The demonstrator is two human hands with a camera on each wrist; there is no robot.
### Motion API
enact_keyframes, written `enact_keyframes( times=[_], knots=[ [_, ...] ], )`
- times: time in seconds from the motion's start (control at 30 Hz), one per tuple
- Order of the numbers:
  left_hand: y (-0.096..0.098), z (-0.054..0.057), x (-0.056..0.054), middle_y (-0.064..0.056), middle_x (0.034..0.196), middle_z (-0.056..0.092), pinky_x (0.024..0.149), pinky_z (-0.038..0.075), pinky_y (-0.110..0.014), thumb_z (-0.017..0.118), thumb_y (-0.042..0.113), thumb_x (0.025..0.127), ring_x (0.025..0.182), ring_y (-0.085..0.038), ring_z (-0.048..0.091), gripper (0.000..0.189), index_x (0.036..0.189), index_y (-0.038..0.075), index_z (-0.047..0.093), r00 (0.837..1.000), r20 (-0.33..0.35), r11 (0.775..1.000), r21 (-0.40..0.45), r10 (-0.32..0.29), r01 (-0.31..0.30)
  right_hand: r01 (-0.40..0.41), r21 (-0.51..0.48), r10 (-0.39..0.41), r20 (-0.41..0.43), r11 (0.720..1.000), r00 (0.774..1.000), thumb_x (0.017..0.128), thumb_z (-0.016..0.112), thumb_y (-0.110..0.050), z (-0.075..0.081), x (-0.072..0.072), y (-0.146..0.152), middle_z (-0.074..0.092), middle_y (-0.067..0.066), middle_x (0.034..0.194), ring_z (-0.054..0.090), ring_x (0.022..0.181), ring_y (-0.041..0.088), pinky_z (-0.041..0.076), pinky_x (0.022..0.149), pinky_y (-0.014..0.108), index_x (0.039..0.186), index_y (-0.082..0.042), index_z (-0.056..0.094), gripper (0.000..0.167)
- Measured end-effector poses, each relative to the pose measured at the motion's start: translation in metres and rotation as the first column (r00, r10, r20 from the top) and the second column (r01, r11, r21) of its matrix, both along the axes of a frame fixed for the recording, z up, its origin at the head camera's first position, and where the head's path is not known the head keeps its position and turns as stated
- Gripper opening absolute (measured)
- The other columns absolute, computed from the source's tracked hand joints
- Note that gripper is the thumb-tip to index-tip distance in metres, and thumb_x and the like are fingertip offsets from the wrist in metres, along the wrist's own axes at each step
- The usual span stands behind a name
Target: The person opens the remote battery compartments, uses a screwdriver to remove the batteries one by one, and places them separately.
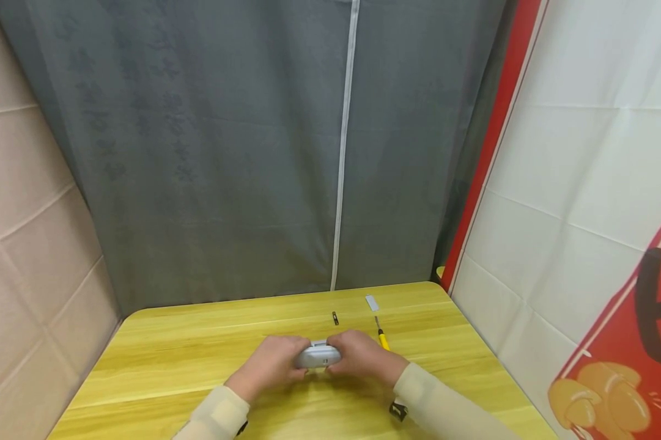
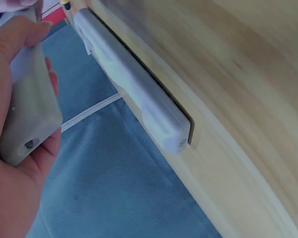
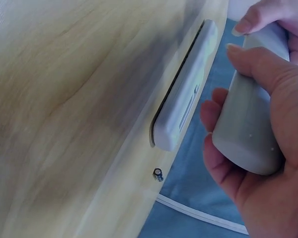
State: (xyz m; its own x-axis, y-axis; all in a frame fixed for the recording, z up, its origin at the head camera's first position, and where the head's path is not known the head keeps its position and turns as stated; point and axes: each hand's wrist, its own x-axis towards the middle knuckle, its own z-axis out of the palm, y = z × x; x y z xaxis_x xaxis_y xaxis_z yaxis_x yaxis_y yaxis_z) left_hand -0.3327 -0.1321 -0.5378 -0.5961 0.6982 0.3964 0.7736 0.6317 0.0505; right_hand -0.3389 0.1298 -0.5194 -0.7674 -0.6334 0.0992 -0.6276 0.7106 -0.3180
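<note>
A grey casing (image 1: pixel 318 357) is gripped from both ends by the left hand (image 1: pixel 277 362) and the right hand (image 1: pixel 361 355), with the fingers of each curled round it and the thumbs laid along its surface. It is held clear of the table, near the middle of the head view, and a small dark opening is shown at its left end in the left wrist view. The background is filled by a dark grey curtain (image 1: pixel 225 153), flanked by a pale cloth (image 1: pixel 27 201) on the left and a white panel (image 1: pixel 561 140) printed with red on the right. Below these, a wood-grained table (image 1: pixel 170 366) is seen. On it, just beyond the hands, a long pale part (image 3: pixel 186 91) is laid, marked by a narrow slot. A yellow-handled screwdriver (image 1: pixel 383 340) is placed beyond the right hand. Past its tip a light rectangular piece (image 1: pixel 372 302) is set down. To the left of that piece a small black strip (image 1: pixel 335 318) is seen; its details cannot be made out.
</note>
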Motion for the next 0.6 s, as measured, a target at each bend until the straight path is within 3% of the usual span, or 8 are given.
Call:
enact_keyframes(
  times=[0.03,0.07,0.17,0.27,0.3,0.37,0.5,0.6],
  knots=[
    [-0.002,-0.004,-0.003,0.015,0.089,0.069,0.066,0.053,-0.032,0.095,0.034,0.082,0.074,-0.004,0.06,0.034,0.1,0.026,0.067,1.0,0.026,1.0,0.025,-0.013,0.012,-0.001,0.006,0.001,-0.009,1.0,1.0,0.086,0.095,-0.033,0.001,0.001,-0.001,0.066,-0.017,0.085,0.057,0.073,0.001,0.05,0.068,0.022,0.099,-0.021,0.071,0.03],
    [-0.008,-0.019,-0.016,0.016,0.09,0.068,0.067,0.052,-0.031,0.093,0.039,0.085,0.075,-0.004,0.058,0.033,0.101,0.027,0.066,0.998,0.033,0.997,0.06,-0.053,0.051,-0.004,0.013,0.004,-0.024,1.0,1.0,0.087,0.095,-0.034,0.002,0.002,-0.001,0.066,-0.017,0.086,0.056,0.073,0.001,0.05,0.068,0.022,0.099,-0.021,0.071,0.03],
    [-0.014,-0.023,-0.023,0.016,0.088,0.066,0.067,0.051,-0.034,0.091,0.04,0.087,0.074,-0.005,0.057,0.031,0.1,0.027,0.066,0.989,0.117,0.991,0.11,-0.087,0.074,-0.014,0.039,0.017,-0.08,0.999,0.997,0.087,0.094,-0.036,0.004,0.004,-0.003,0.066,-0.017,0.087,0.055,0.073,0.0,0.049,0.067,0.022,0.1,-0.022,0.069,0.031],
    [-0.014,-0.013,-0.019,0.017,0.087,0.066,0.067,0.05,-0.033,0.092,0.037,0.085,0.074,-0.006,0.057,0.03,0.098,0.027,0.067,0.979,0.194,0.992,0.114,-0.068,0.047,-0.026,0.055,0.033,-0.138,0.998,0.99,0.088,0.094,-0.038,0.005,0.005,-0.004,0.066,-0.016,0.089,0.055,0.074,0.0,0.049,0.068,0.021,0.102,-0.022,0.07,0.033],
    [-0.011,0.003,-0.007,0.016,0.085,0.065,0.065,0.05,-0.033,0.094,0.031,0.081,0.072,-0.006,0.056,0.031,0.096,0.026,0.067,0.973,0.227,0.995,0.099,-0.032,0.01,-0.029,0.059,0.037,-0.152,0.998,0.988,0.088,0.094,-0.038,0.005,0.005,-0.004,0.066,-0.016,0.089,0.055,0.074,0.0,0.049,0.068,0.021,0.104,-0.022,0.07,0.033],
    [-0.01,0.01,-0.002,0.016,0.084,0.064,0.064,0.049,-0.032,0.094,0.028,0.08,0.072,-0.005,0.055,0.031,0.096,0.025,0.067,0.968,0.25,0.996,0.088,-0.011,-0.012,-0.036,0.065,0.046,-0.175,0.997,0.984,0.088,0.094,-0.039,0.005,0.006,-0.004,0.067,-0.016,0.091,0.055,0.075,0.0,0.049,0.068,0.021,0.108,-0.021,0.071,0.035],
    [-0.008,0.016,0.003,0.017,0.085,0.064,0.064,0.047,-0.03,0.093,0.027,0.079,0.072,-0.004,0.053,0.032,0.099,0.026,0.069,0.947,0.321,0.996,0.065,0.032,-0.055,-0.05,0.059,0.06,-0.196,0.997,0.979,0.089,0.093,-0.04,0.005,0.008,-0.003,0.07,-0.015,0.096,0.057,0.078,-0.001,0.05,0.07,0.021,0.115,-0.021,0.072,0.039],
    [-0.01,0.016,0.002,0.017,0.086,0.064,0.066,0.048,-0.029,0.093,0.028,0.079,0.073,-0.004,0.055,0.033,0.105,0.026,0.072,0.921,0.388,0.994,0.082,0.036,-0.073,-0.064,0.043,0.072,-0.202,0.997,0.977,0.091,0.092,-0.041,0.005,0.009,-0.003,0.072,-0.012,0.105,0.061,0.085,0.001,0.053,0.075,0.022,0.123,-0.021,0.07,0.044]
  ],
)
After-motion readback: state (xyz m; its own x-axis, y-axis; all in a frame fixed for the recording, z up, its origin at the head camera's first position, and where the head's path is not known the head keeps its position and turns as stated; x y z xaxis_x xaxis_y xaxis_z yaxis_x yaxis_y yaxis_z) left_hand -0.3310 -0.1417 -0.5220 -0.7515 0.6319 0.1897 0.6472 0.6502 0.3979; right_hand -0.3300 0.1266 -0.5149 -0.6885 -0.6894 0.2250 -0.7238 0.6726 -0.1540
